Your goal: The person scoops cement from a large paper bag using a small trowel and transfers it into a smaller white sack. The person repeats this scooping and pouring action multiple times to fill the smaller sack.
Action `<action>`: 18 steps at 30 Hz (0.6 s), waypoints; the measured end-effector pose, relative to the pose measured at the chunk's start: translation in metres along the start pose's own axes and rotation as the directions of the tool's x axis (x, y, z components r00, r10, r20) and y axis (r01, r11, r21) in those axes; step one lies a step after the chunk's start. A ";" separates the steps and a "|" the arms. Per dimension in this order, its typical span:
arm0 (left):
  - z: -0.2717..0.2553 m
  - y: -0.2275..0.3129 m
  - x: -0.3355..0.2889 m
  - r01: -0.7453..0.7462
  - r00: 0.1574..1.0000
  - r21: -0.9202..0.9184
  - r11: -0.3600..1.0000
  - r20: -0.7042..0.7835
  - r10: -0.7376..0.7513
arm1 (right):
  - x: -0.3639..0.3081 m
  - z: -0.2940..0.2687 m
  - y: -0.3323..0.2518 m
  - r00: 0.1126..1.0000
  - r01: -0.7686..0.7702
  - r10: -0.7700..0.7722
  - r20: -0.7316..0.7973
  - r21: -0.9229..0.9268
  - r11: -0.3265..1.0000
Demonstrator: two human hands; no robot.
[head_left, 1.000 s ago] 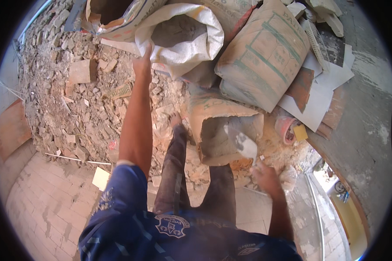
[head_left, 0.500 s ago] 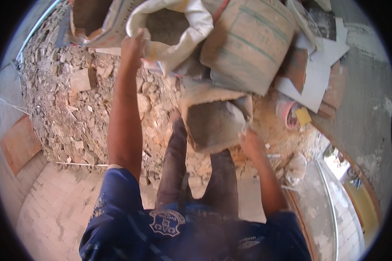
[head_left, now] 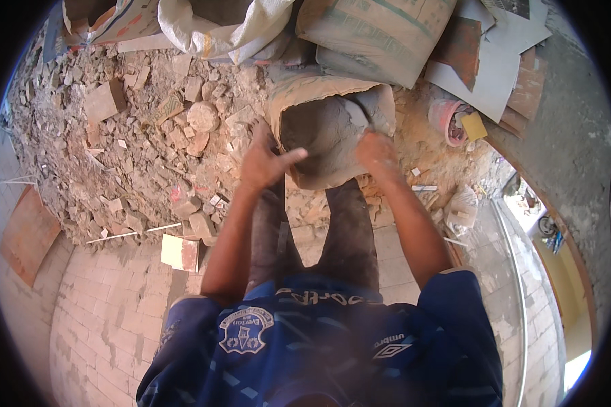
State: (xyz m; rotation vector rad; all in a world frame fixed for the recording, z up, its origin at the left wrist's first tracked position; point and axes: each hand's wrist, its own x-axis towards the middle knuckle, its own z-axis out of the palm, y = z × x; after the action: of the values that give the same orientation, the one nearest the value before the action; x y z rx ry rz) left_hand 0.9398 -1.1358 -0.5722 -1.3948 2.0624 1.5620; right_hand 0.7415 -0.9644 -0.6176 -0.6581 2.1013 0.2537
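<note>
One trowel (head_left: 355, 112) is in the right hand (head_left: 379, 154), whose fingers are closed round its handle at the right side of an open bag (head_left: 299, 89), a little above the middle of the frame. Its pale blade leans inside the bag, against grey powder (head_left: 329, 125). The left hand (head_left: 268, 163) is at the bag's left edge, fingers loose and apart, thumb stretched toward the mouth; from here I can't tell whether it touches the paper.

Dark trousers (head_left: 349, 230) show just below the bag, and a blue shirt (head_left: 448, 325) fills the lower middle. Along the top of the frame I see a white sack (head_left: 210, 42) with a folded rim and, to its right, a big brown bag (head_left: 380, 34) tipped at a slant. Rubble (head_left: 149, 169) spreads across the left half. Toward the right a pinkish bucket (head_left: 438, 122) has a yellow block (head_left: 474, 127) at its edge; white sheets (head_left: 499, 74) lie above it, crumpled plastic (head_left: 461, 207) below.
</note>
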 end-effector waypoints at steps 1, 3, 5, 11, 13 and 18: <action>0.011 0.001 -0.006 0.118 0.992 0.074 0.990 0.045 -0.121 | 0.002 -0.002 -0.002 1.000 0.015 -0.015 -0.019 0.031 0.999; 0.039 -0.018 -0.016 0.327 0.927 0.232 0.916 0.111 -0.359 | 0.007 -0.005 -0.004 0.997 0.042 -0.037 -0.061 0.091 0.995; 0.080 -0.065 -0.010 0.333 0.940 0.206 0.920 0.004 -0.341 | 0.010 0.006 -0.015 0.998 0.060 -0.061 0.027 0.013 0.998; 0.094 -0.122 0.009 0.097 0.962 0.251 0.963 0.223 -0.155 | 0.002 0.042 -0.022 0.995 -0.003 -0.004 0.102 0.065 0.998; 0.096 -0.118 0.013 0.039 0.975 0.298 0.954 0.197 -0.101 | 0.005 0.038 -0.022 0.993 -0.014 0.006 0.115 0.069 0.998; 0.080 -0.090 0.007 0.148 0.989 0.017 0.989 0.001 -0.148 | 0.016 0.020 -0.018 0.992 -0.034 0.028 0.125 0.043 0.999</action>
State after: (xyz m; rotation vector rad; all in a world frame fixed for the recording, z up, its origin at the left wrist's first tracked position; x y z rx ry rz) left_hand 0.9763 -1.0725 -0.6687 -1.5014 1.9180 1.4817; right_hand 0.7575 -0.9773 -0.6411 -0.5691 1.9934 0.2573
